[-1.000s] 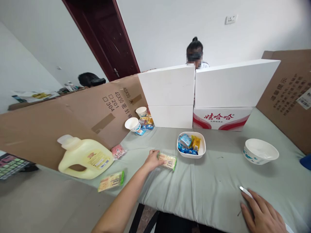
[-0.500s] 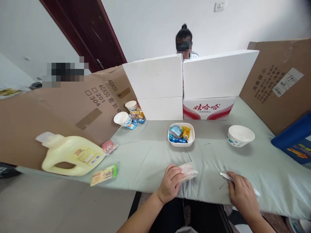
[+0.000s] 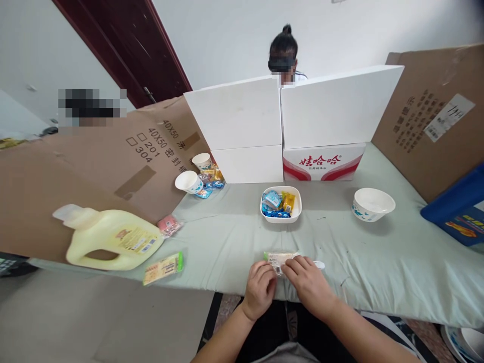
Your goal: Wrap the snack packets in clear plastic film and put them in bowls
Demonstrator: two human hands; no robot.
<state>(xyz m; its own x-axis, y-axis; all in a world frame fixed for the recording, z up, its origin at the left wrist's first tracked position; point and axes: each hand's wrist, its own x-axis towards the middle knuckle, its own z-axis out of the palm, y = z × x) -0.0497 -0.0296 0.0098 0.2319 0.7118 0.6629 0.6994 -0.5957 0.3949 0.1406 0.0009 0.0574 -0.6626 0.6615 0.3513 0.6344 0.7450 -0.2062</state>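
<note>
Just in front of me lies a clear-wrapped packet [image 3: 279, 257] with a green edge and pale contents. My left hand [image 3: 260, 288] is closed on its near left side, fingers curled at the wrapper. My right hand [image 3: 310, 282] is closed over the packet's right part, holding a slim white-handled cutter [image 3: 319, 264]. The cutter's rounded end sticks out to the right of the fingers; its tip, by the wrapper, is mostly hidden. Beyond the hands stands a white square bowl [image 3: 281, 220] of small blue and yellow snack packs [image 3: 288, 200].
A white paper bowl [image 3: 372, 204] stands at right, near a blue container [image 3: 459, 206]. On the left are a pale yellow jug [image 3: 113, 237], a green-edged packet [image 3: 162, 268], a pink packet [image 3: 168, 225] and paper cups [image 3: 189, 182]. White boxes [image 3: 245, 118] wall the back; a person sits behind.
My right hand has moved left with the cutter, from the table at right onto the packet. The packet has turned, its green edge now showing at left. The view has tilted slightly down.
</note>
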